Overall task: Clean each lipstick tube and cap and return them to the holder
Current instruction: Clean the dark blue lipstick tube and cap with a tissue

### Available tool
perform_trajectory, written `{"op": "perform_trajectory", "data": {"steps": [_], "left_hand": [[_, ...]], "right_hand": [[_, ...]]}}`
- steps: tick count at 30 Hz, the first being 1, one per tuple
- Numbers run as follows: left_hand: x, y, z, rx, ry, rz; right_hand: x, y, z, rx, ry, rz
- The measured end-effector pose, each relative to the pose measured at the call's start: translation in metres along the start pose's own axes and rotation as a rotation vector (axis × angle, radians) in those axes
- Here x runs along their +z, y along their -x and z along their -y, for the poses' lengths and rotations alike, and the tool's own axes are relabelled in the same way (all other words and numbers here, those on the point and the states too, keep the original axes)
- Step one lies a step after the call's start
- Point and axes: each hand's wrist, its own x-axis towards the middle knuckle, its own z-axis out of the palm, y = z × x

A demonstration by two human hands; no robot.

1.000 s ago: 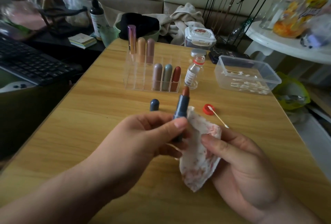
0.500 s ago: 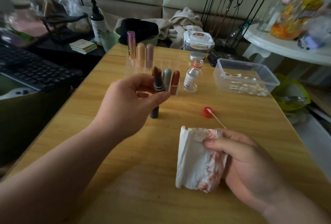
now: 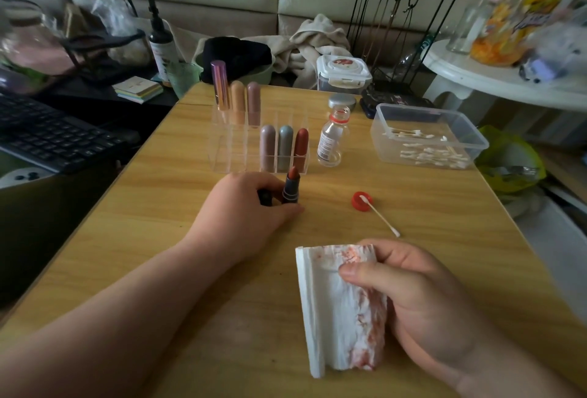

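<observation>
Well, you are partway through, by the look of it: six capped lipsticks (image 3: 285,146) stand in the clear acrylic holder (image 3: 222,159), three in the back row and three at the right of the front row, though whether each has been wiped you cannot read from here. The seventh is the one in hand. Your left hand (image 3: 247,210) lies on the wooden table (image 3: 143,207) just in front of the holder, fingers curled round the base of the uncapped lipstick tube (image 3: 291,189), which stands upright with its reddish bullet exposed; its dark cap (image 3: 265,198) sits just beside it under your fingers, and I cannot tell whether you are also pinching it. Your right hand (image 3: 422,302), well apart and nearer to you, pinches the folded tissue (image 3: 336,318), heavily smeared red along one side. So what is left, I judge, is the cap, the closing, and the return to a slot; the front compartments at the left look free. For room: the holder's front wall is close to your knuckles, the open glass bottle (image 3: 330,140) stands just right of the holder, and the red bottle cap (image 3: 357,205) with a cotton swab (image 3: 379,216) resting on it lies to the right of the tube. Bare wood between your hands gives working space; the table's left edge falls off toward the keyboard (image 3: 47,133).
</observation>
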Motion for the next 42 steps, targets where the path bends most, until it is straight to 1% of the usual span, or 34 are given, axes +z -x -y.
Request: {"op": "perform_trajectory", "data": {"steps": [20,29,34,36,37,38,39,40,41,42], "left_hand": [[0.003,-0.001,0.001,-0.022,-0.031,-0.037],[-0.007,0.008,0.000,-0.036,-0.081,0.035],[-0.019,0.025,0.004,-0.068,-0.141,-0.037],[-0.030,0.038,0.000,-0.048,-0.115,-0.110],[-0.039,0.047,-0.002,-0.022,-0.065,-0.119],[-0.048,0.056,-0.006,-0.013,0.059,-0.075],[-0.057,0.064,-0.012,-0.022,0.253,0.028],[-0.061,0.070,-0.017,-0.040,0.452,0.176],[-0.063,0.073,-0.021,-0.039,0.559,0.331],[-0.061,0.075,-0.025,-0.030,0.575,0.471]], "right_hand": [[0.002,0.001,0.000,-0.015,-0.015,0.015],[0.000,0.001,-0.001,-0.008,-0.025,0.033],[0.000,0.002,0.000,-0.023,-0.017,0.042],[-0.001,0.003,0.000,-0.032,-0.008,0.036],[-0.001,0.003,0.000,-0.035,0.004,0.027],[-0.001,0.004,-0.001,-0.039,0.019,0.016],[-0.001,0.005,-0.001,-0.040,0.035,0.007],[-0.001,0.005,0.000,-0.041,0.048,0.002],[-0.001,0.007,0.001,-0.046,0.058,0.006],[0.000,0.007,0.003,-0.057,0.070,0.023]]}}
